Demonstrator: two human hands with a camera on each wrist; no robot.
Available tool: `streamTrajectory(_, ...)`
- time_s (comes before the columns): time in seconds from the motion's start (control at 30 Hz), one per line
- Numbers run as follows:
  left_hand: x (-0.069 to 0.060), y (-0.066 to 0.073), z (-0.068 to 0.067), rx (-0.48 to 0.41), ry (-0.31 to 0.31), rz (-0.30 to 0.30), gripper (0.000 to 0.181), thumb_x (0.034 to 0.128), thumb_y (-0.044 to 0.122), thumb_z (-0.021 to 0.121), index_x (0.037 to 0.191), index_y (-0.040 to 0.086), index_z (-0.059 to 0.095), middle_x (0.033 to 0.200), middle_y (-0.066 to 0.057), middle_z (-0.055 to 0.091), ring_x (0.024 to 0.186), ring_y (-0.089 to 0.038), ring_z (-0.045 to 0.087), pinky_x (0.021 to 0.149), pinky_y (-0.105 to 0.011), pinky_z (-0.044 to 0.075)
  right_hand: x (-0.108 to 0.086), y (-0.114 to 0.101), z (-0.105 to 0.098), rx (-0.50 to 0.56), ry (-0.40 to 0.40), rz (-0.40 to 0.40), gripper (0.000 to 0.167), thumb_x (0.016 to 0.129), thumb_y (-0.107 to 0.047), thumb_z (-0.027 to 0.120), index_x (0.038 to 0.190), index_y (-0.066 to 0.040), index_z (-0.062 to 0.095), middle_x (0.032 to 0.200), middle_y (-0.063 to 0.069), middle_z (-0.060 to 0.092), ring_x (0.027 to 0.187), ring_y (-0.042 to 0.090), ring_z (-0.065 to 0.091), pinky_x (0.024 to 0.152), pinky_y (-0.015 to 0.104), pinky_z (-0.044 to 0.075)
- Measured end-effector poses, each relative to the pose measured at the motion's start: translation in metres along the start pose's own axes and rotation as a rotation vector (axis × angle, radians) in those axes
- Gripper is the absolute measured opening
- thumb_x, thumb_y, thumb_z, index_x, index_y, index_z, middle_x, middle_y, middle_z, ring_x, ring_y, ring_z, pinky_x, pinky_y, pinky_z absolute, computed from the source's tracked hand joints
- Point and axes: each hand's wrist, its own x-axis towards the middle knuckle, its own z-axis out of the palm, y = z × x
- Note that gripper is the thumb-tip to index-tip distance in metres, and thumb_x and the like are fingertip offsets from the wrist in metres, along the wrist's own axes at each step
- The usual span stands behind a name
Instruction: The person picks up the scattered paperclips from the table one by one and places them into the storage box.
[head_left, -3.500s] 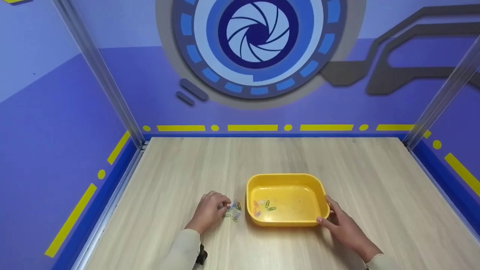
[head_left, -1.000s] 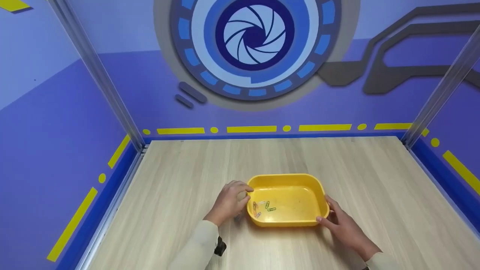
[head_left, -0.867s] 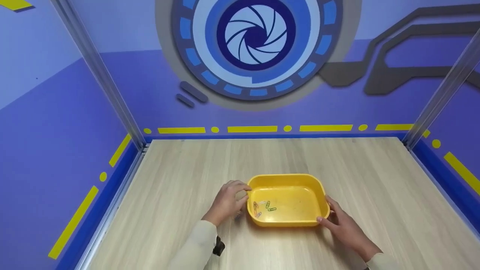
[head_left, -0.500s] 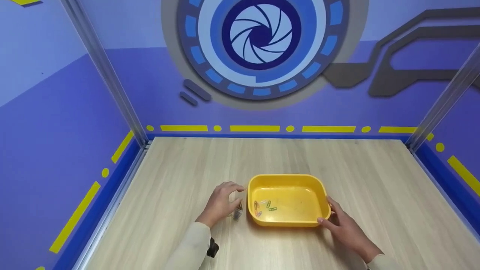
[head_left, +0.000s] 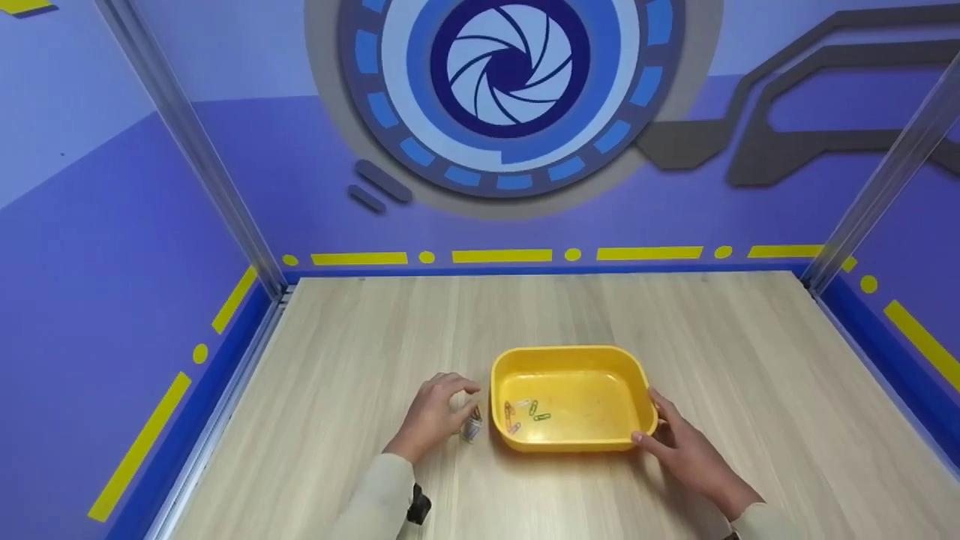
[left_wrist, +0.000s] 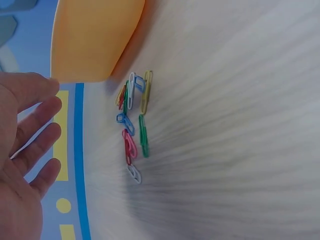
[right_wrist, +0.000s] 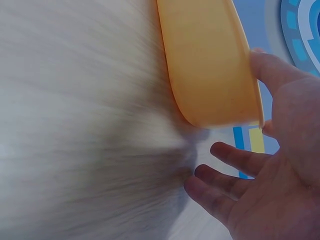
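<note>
A yellow plastic tub (head_left: 574, 442) stands on the table, with several coloured paper clips (head_left: 541, 417) lying at the left of its floor. My right hand (head_left: 694, 461) pinches the tub's right rim between thumb and index finger; in the right wrist view its other fingers (right_wrist: 215, 192) are spread below the rim. My left hand (head_left: 431, 412) hovers just left of the tub, fingers loosely bent, nothing visible between them. Beneath and beside it lies a small pile of loose paper clips (head_left: 471, 430). The left wrist view shows these paper clips (left_wrist: 131, 135) in several colours, beside the tub's wall (left_wrist: 90, 45).
The wooden table (head_left: 375, 330) meets a purple-blue printed back wall (head_left: 255, 172). Side walls with metal corner posts (head_left: 195, 150) flank it on the left and right.
My left hand was at the pile, then at the tub's left rim about a second ago, and has since drawn back leftward over the pile. The right hand keeps its hold on the tub.
</note>
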Motion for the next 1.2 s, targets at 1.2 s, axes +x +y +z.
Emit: streamTrajectory(1.2,-0.012,-0.015,0.025,0.116,-0.050,0.050,0.016,0.0828,0.017,0.073,0.098,0.022,0.073,0.096,0.011,0.068,0.097,-0.011,0.057,0.086,-0.036,0.042,0.001,-0.001,0.001,-0.023,0.011,0.009,0.095,0.087,-0.060,0.058,0.156,-0.016,0.009,0.153,0.021,0.034,0.140,0.041,0.035,0.112,0.059,0.028)
